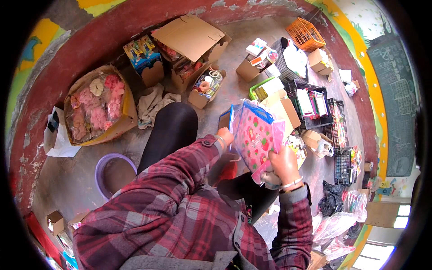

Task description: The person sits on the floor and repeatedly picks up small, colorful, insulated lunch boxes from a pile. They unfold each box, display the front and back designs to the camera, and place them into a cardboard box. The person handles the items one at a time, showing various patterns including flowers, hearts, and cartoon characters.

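Observation:
A flat pink pouch (257,139) with a strawberry print and a cartoon figure is held up in front of my knees. Blue trim runs along its top, and clear plastic seems to lie over it. My right hand (284,165) grips its right edge, thumb on the front. My left hand (225,136) is closed at the left side, where a blue-edged flat piece (228,119) stands up against the pouch. Whether that piece belongs to the pouch I cannot tell. A greyish bundle (271,180) shows just below my right hand.
Around me stand a carton of pink flower-like items (96,105), a purple tub (114,174), a large open carton (191,38) and a small box of tape rolls (207,86). Black crates (330,112) and an orange basket (305,33) are at right, plastic bags (335,225) nearer.

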`<act>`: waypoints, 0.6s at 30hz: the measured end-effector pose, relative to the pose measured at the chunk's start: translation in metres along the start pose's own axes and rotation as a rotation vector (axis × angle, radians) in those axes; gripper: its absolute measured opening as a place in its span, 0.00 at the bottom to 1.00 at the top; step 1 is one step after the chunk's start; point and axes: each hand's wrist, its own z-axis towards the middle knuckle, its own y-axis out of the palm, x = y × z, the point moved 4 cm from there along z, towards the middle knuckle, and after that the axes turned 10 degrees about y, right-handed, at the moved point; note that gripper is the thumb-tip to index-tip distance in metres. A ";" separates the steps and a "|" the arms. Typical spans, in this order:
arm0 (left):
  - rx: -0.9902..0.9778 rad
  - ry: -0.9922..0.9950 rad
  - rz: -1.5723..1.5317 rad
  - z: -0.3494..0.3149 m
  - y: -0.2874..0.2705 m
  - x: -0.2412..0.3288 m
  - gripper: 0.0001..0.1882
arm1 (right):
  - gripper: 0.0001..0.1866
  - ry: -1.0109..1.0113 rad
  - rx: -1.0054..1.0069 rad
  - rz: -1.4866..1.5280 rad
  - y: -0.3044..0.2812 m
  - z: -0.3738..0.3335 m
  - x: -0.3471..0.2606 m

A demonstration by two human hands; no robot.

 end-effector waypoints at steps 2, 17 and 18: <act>0.042 -0.080 -0.053 -0.008 -0.009 0.005 0.14 | 0.12 0.000 -0.072 -0.037 0.004 0.019 -0.004; 0.007 -0.236 -0.067 -0.038 -0.046 0.061 0.17 | 0.16 0.073 -0.392 -0.240 0.107 0.132 -0.033; 0.021 -0.220 -0.047 -0.038 -0.046 0.059 0.17 | 0.15 0.046 -0.405 -0.245 0.113 0.135 -0.034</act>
